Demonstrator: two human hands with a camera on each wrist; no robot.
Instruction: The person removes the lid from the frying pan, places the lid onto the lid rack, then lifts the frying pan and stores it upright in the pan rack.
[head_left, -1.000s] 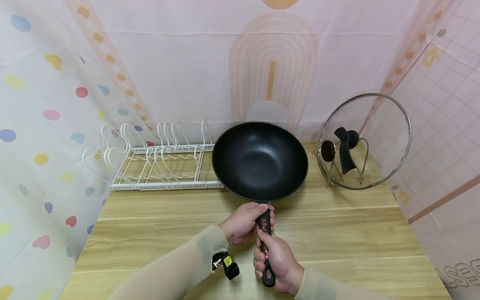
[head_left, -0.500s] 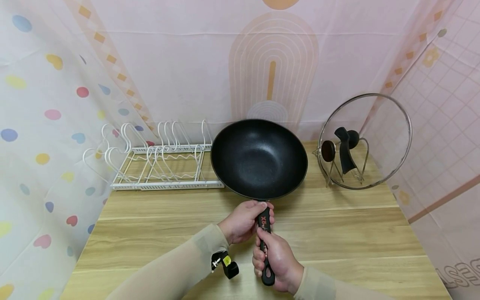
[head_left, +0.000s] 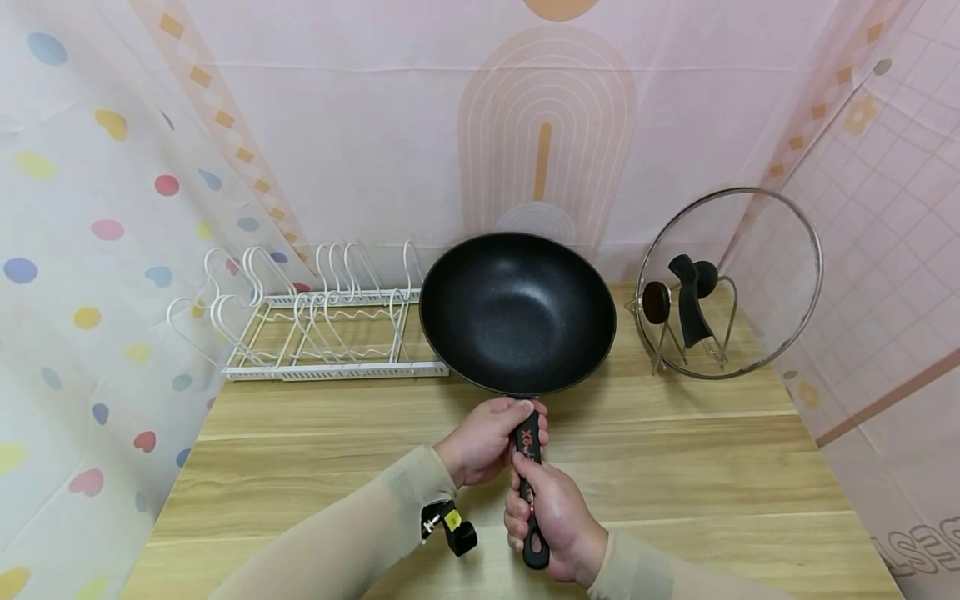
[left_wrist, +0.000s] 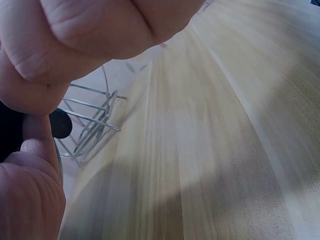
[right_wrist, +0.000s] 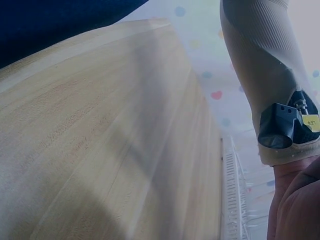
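Note:
A black wok (head_left: 517, 312) with its dark inside facing me is held in front of me, in the middle of the head view. My left hand (head_left: 482, 439) grips the wok's black handle (head_left: 528, 429) close to the pan, thumb on top. Further back, near the handle's looped end, my right hand (head_left: 557, 518) wraps around the same handle. In the left wrist view, curled fingers (left_wrist: 95, 35) fill the upper left, with the wood tabletop beyond. The right wrist view shows the left sleeve (right_wrist: 265, 65) and part of a hand at the lower right edge.
A white wire rack (head_left: 360, 370) with upright loops stands left of the wok. At right, a large glass lid (head_left: 819, 258) with a black handle (head_left: 690, 304) leans upright in a small wire stand (head_left: 733, 308). Printed curtains surround the wooden table (head_left: 675, 467).
The wok has risen slightly in the head view, its far rim most of all, and appears to tilt a little more toward me. Both hands keep their grip and shift only slightly.

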